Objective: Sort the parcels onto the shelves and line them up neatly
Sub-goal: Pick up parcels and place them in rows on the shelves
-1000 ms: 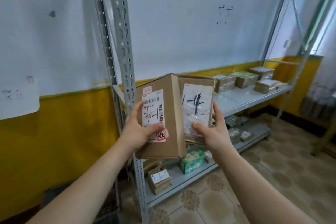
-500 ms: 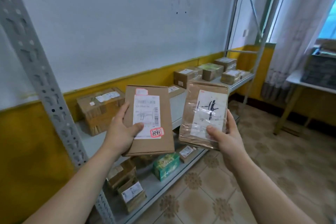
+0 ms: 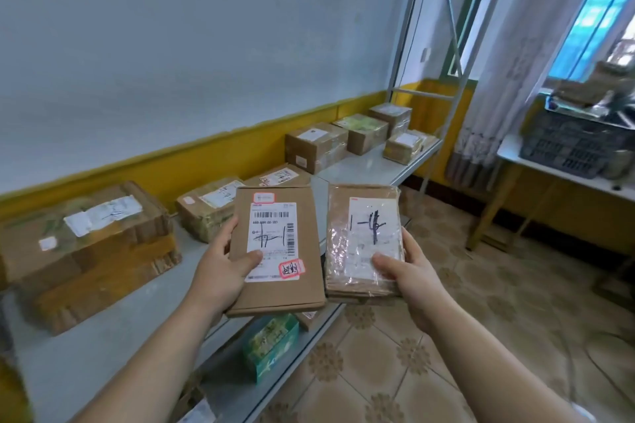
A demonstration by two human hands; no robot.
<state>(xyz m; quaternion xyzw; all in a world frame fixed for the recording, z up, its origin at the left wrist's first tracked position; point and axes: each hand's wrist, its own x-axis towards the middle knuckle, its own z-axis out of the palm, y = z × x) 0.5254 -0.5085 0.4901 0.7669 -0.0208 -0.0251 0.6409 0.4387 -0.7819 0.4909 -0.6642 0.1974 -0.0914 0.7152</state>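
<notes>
My left hand (image 3: pixel 221 269) grips a flat brown cardboard parcel (image 3: pixel 302 288) with a white barcode label and a red stamp, thumb pressed on the label. My right hand (image 3: pixel 410 273) holds a thinner brown parcel wrapped in clear tape (image 3: pixel 338 251), with a white label marked in black pen. Both parcels are held side by side, face up, above the front edge of the grey metal shelf (image 3: pixel 103 330). A row of cardboard boxes lines the back of that shelf, from a large box (image 3: pixel 86 251) at the left to smaller boxes (image 3: pixel 318 146) at the far right.
A lower shelf (image 3: pixel 233 385) carries a green box (image 3: pixel 271 345) and small parcels. Metal uprights (image 3: pixel 409 34) close the rack's right end. A white table (image 3: pixel 567 175) with a dark crate (image 3: pixel 570 144) stands by the curtained window. Tiled floor spreads to the right.
My view has swung right and down along the rack. The two parcels have moved apart and lowered to lie flatter over the shelf. Both grips are unchanged.
</notes>
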